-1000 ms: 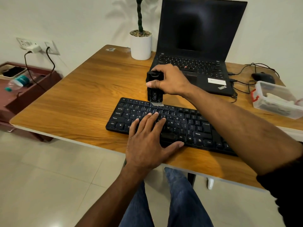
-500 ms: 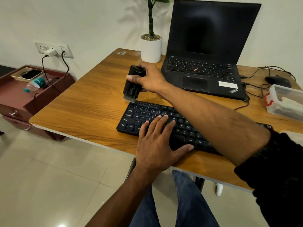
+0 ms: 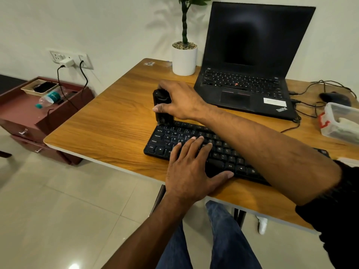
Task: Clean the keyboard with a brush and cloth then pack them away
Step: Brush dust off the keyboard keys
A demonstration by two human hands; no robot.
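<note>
A flat black keyboard (image 3: 204, 148) lies at an angle on the wood-grain tabletop (image 3: 108, 133), close to the pale front edge, its matte keys printed with small white letters. The left hand (image 3: 191, 169) lies on the keyboard's near half with fingers straight and slightly spread, thumb stretched out along the bottom row; it presses down on the keys and holds nothing.

At the keyboard's far left corner the right hand (image 3: 181, 101) is curled around a blocky black brush (image 3: 162, 109), gripping it from above with the thumb across its near face. The brush stands roughly upright, and its lower end meets the top row of keys (the bristles themselves are too dark and small to make out).

Behind the keyboard an open black laptop (image 3: 250, 63) sits with a dark screen. To the laptop's left, beyond the keyboard's far corner, a smooth white cylindrical pot (image 3: 184, 60) topped with pebbles holds a ridged green stem. To the keyboard's right, a clear plastic box (image 3: 340, 123) with a red clasp rests on the tabletop, holding something pale and crumpled that cannot be identified, and thin black cables (image 3: 308, 111) trail beside it.
</note>
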